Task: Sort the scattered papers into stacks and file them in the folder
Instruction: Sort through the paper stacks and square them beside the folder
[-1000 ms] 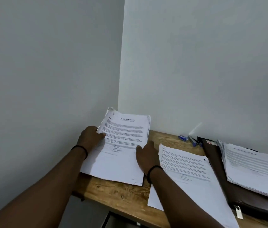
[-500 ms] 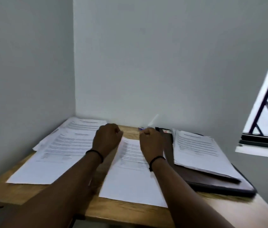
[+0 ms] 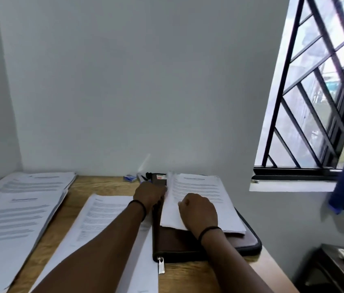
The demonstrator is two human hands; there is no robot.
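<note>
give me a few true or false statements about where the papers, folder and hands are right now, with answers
1. A stack of papers lies on the brown folder. True.
2. The folder stands upright against the wall. False: it lies flat on the wooden table.
3. Both hands are at the stack on the folder. True: the left hand is at its left edge, the right hand on top.
4. The pens lie at the table's near edge. False: they lie by the back wall.
</note>
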